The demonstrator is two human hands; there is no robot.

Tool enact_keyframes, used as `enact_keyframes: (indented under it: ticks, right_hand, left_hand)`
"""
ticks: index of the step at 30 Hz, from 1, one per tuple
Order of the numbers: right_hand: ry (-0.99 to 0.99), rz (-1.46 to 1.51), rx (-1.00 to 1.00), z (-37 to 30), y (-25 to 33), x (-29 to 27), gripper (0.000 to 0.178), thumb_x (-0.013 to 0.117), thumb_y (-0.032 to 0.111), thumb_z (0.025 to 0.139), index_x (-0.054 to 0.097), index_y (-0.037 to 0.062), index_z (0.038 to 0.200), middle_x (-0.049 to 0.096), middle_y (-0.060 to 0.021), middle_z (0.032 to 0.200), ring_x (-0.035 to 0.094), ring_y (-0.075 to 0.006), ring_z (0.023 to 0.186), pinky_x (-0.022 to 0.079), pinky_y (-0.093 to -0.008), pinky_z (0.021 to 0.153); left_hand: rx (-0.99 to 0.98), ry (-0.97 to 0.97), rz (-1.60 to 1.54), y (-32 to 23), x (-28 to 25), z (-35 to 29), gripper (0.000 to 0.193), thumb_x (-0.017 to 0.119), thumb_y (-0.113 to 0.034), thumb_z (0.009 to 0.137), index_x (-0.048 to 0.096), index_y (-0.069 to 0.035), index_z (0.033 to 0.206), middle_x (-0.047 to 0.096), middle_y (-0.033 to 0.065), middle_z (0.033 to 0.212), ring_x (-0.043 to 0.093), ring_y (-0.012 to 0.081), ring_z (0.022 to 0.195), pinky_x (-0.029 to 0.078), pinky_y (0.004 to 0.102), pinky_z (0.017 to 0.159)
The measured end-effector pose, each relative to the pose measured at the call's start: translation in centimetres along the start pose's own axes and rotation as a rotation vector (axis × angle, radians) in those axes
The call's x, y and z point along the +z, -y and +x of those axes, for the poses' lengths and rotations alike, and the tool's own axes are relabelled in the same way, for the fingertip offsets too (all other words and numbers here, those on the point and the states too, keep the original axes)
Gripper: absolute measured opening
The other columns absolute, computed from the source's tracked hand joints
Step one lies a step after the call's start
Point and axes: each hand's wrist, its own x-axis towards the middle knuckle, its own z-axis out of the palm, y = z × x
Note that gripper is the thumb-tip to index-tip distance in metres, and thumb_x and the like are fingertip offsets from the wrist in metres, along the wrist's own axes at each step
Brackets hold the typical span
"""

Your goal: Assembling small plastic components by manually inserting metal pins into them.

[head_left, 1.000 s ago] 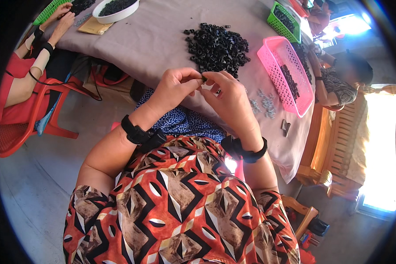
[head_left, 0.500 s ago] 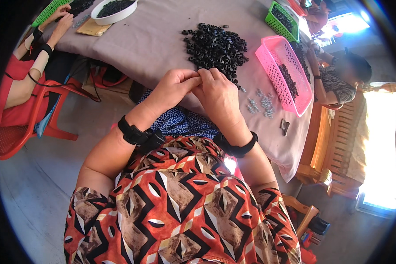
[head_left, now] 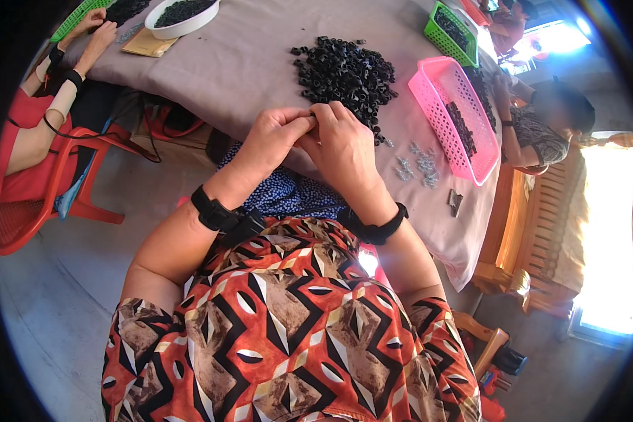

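Note:
My left hand [head_left: 276,138] and my right hand [head_left: 343,146] meet fingertip to fingertip in front of me, at the near edge of the table. Both are closed in a pinch, and a sliver of something small and dark shows between them; what it is, I cannot make out. Just beyond the hands lies a heap of small black ring-like plastic pieces [head_left: 344,74]. To the right of my right hand are small clear or silvery pieces [head_left: 425,166] in loose groups. A dark clip-like piece [head_left: 456,203] rests nearer the table's right edge.
A pink perforated basket [head_left: 429,96] holds dark pieces at right, with a green basket [head_left: 449,43] behind it. A white basin [head_left: 183,31] and a tan pad [head_left: 148,43] are far left. Co-workers sit at both sides; a red chair [head_left: 84,176] stands left. A cloth covers the table [head_left: 239,77].
Both hands have shifted slightly, the right one a little up and left. Their fingertips have parted a bit, and a dark bit now shows between them.

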Motion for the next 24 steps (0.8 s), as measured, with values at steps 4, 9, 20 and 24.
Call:
enact_keyframes:
  ticks: [4,9,20,24]
  right_hand:
    - [-0.031,-0.028,-0.003,0.5,-1.1,0.2,0.031,0.077,0.022,0.074,0.062,0.0049,0.095,0.062,-0.0097,0.084,0.066,-0.0299,0.079,0.054,-0.0396,0.065]
    - [-0.05,-0.05,-0.033,0.2,-1.1,-0.2,0.027,0.077,0.025,0.072,0.06,0.0053,0.082,0.06,-0.0089,0.079,0.066,-0.0282,0.076,0.055,-0.0393,0.063]
    - [0.088,0.041,0.165,-1.9,-3.1,-2.7,0.03,0.078,0.026,0.08,0.069,0.0046,0.098,0.066,-0.0117,0.08,0.066,-0.0261,0.069,0.052,-0.0367,0.063]
    - [-0.023,0.171,0.491,-1.7,-10.1,-7.8,0.034,0.081,0.025,0.082,0.07,0.0045,0.107,0.063,-0.0088,0.065,0.057,-0.0143,0.056,0.048,-0.0321,0.056]
  left_hand:
    - [-0.044,0.045,0.108,-0.6,-0.2,0.3,0.025,0.056,-0.021,0.101,0.071,-0.001,0.098,0.068,-0.0011,0.085,0.06,0.0041,0.074,0.046,0.0206,0.066]
    - [-0.098,0.158,0.13,-0.9,-0.7,0.3,0.03,0.055,-0.027,0.103,0.069,-0.001,0.101,0.069,0.0011,0.087,0.063,0.0063,0.079,0.05,0.0228,0.074]
    - [-0.105,0.223,0.254,0.2,-0.6,0.4,0.036,0.053,-0.032,0.104,0.071,-0.001,0.102,0.071,0.0045,0.088,0.066,0.0095,0.074,0.051,0.0224,0.069]
    - [-0.188,0.087,0.204,-1.1,-0.6,0.2,0.039,0.054,-0.037,0.103,0.07,-0.001,0.107,0.07,0.0037,0.09,0.066,0.0086,0.074,0.051,0.0218,0.068]
